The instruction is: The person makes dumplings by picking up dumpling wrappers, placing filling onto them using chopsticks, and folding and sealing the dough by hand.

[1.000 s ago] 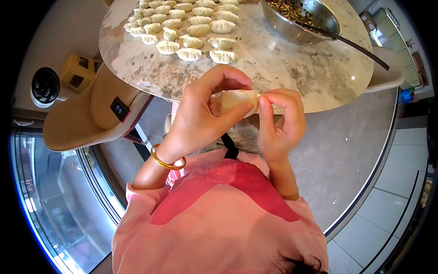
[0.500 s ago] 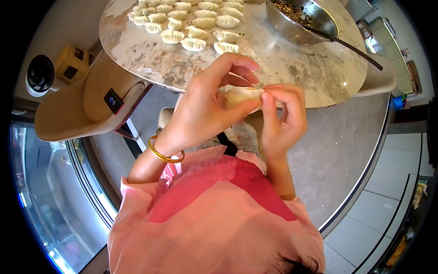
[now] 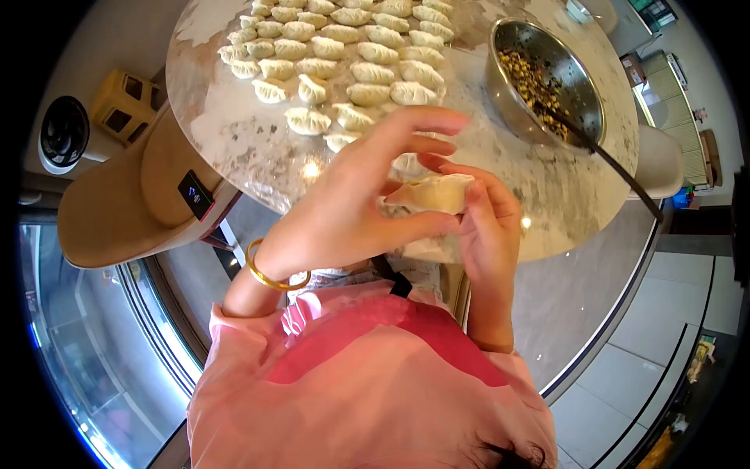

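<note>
Fingers of left hand (image 3: 336, 199) partly hide dumpling (image 3: 437, 194); spoon tip buried.

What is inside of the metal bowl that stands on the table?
The metal bowl holds chopped filling, yellowish and dark bits. A long dark handle reaches in over the rim. Its lower end and the bowl's bottom under the filling cannot be seen.

Pale cream dumplings (image 3: 377, 53) run toward the far left edge of a table (image 3: 273, 160) mottled in white, grey and brown. Near its right edge, a silver bowl (image 3: 500, 86) carries filling (image 3: 531, 82) flecked yellow, brown and black, with a black handle (image 3: 625, 176). A shirt (image 3: 375, 406) of light pink shows deeper pink panels, below a gold bangle (image 3: 269, 280). The chair (image 3: 117, 195) is tan, the phone (image 3: 195, 195) black.
</note>
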Action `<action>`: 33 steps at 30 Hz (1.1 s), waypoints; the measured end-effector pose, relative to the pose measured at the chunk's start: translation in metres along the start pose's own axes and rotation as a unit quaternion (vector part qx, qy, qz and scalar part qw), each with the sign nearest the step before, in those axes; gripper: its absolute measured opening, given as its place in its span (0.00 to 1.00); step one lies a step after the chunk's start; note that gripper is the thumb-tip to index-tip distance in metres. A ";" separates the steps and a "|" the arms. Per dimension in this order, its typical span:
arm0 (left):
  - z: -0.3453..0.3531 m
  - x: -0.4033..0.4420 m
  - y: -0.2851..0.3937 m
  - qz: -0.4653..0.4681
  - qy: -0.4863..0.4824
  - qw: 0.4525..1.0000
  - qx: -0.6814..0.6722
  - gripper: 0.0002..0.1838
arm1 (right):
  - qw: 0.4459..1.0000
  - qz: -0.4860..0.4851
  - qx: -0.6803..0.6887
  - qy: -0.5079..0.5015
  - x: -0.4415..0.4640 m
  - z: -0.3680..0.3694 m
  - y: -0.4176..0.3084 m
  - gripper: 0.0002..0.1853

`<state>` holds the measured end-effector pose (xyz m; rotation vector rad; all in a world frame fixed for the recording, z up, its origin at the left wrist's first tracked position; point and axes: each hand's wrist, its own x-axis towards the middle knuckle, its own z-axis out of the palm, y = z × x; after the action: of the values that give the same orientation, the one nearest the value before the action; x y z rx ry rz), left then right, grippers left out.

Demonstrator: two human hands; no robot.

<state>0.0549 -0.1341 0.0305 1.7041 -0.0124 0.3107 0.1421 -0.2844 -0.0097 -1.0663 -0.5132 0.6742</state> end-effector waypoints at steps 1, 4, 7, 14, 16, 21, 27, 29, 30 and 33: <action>-0.006 0.002 -0.001 0.000 0.001 1.000 -0.002 0.34 | 0.998 0.011 0.060 -0.011 0.008 0.002 -0.001 0.15; -0.019 0.002 -0.007 -0.039 0.124 0.991 -0.012 0.30 | 0.995 0.047 0.089 0.027 0.027 0.004 -0.002 0.15; -0.030 -0.002 -0.018 -0.090 0.136 0.986 0.028 0.23 | 0.996 0.008 0.087 0.024 0.039 0.011 -0.002 0.15; -0.032 0.004 -0.037 -0.044 0.196 0.979 -0.026 0.08 | 0.996 0.015 0.085 0.030 0.057 0.017 0.011 0.17; -0.034 0.006 -0.040 -0.031 0.205 0.978 -0.029 0.08 | 0.997 0.004 0.074 0.018 0.059 0.012 0.019 0.16; -0.034 0.008 -0.046 0.010 0.227 0.974 -0.023 0.08 | 0.995 -0.089 -0.054 -0.002 0.065 0.014 0.026 0.12; -0.029 0.010 -0.047 0.074 0.230 0.969 0.050 0.13 | 0.984 -0.115 -0.134 0.013 0.066 0.018 0.021 0.13; -0.030 0.012 -0.049 0.101 0.228 0.962 0.114 0.14 | 0.983 -0.115 -0.144 0.013 0.066 0.018 0.019 0.12; -0.030 0.013 -0.050 0.100 0.227 0.962 0.114 0.14 | 0.981 -0.117 -0.154 0.012 0.065 0.018 0.019 0.12; -0.028 0.015 -0.056 0.119 0.253 0.951 0.130 0.15 | 0.978 -0.111 -0.175 0.001 0.064 0.016 0.019 0.12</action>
<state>0.0744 -0.0948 -0.0175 1.8391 0.2104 0.9593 0.1707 -0.2226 -0.0161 -1.3149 -0.7559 0.3918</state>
